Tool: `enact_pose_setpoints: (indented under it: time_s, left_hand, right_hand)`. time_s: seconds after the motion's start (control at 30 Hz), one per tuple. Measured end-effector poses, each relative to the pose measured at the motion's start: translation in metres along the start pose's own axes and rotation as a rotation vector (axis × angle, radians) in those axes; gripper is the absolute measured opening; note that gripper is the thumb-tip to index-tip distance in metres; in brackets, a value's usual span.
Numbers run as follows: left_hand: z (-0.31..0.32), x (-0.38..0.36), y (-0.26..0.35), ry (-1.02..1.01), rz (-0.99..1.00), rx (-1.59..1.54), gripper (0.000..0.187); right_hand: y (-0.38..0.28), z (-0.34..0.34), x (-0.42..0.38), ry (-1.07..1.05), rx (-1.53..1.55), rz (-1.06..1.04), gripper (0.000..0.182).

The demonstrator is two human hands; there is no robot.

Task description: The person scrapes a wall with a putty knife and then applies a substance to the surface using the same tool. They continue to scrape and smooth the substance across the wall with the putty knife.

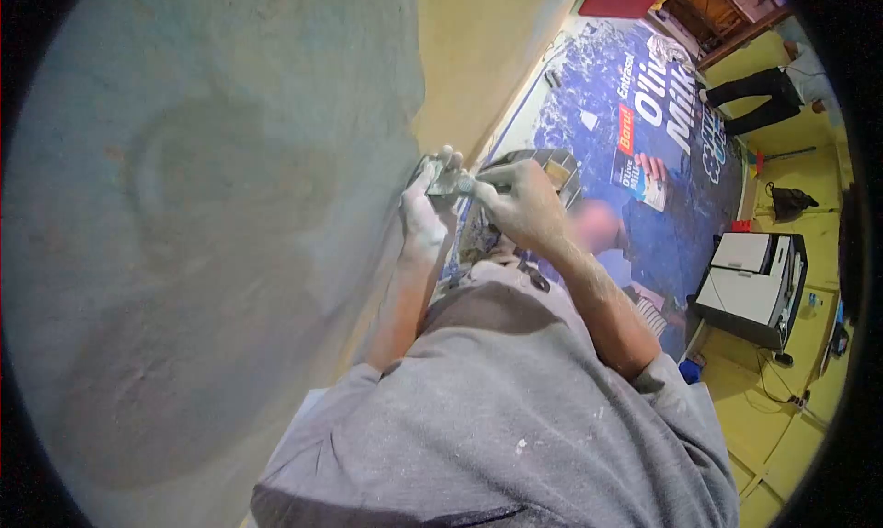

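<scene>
My left hand (429, 197), coated in white dust, is raised beside the wall with its fingers curled round a small greyish flat piece (445, 180). Close against it, my right hand (517, 197) pinches a small pale object (466, 186) at the edge of that piece; exactly what it is, I cannot make out. Both forearms are dusty. Below the hands, a grey compartmented box (563, 165) is partly hidden by my right hand.
A plastered wall (230, 206) fills the left side. On the floor lies a blue printed banner (667, 243) with white smears. One person (768, 100) stands at the upper right; another is seated by the banner. A white-and-black cabinet (740, 284) stands at the right.
</scene>
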State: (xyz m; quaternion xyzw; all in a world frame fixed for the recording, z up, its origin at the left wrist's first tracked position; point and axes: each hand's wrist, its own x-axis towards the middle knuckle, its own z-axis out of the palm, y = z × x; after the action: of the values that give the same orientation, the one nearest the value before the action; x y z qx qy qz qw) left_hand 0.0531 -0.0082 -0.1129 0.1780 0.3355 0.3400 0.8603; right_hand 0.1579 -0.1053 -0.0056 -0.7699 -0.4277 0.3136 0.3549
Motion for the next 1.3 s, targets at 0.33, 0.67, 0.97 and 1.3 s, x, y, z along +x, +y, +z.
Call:
enact_pose_setpoints:
  time_s: [0.33,0.67,0.97,1.3]
  left_hand:
    - [-0.014,-0.001,0.003,-0.106,-0.042,-0.117,0.028]
    - [-0.006,0.004,-0.011,-0.031,-0.006,-0.092,0.025]
    - [0.005,-0.009,0.001,-0.013,0.032,-0.015,0.029]
    - [-0.007,-0.035,0.010,0.027,0.026,-0.049,0.028]
  right_hand:
    - [-0.009,-0.003,0.001,-0.029,-0.003,-0.019,0.028]
    - [0.007,-0.004,0.006,-0.010,0.065,0.000,0.026]
    - [-0.008,-0.017,-0.003,-0.057,0.057,-0.047,0.025]
    - [-0.013,-0.003,-0.017,-0.132,0.065,-0.022,0.026]
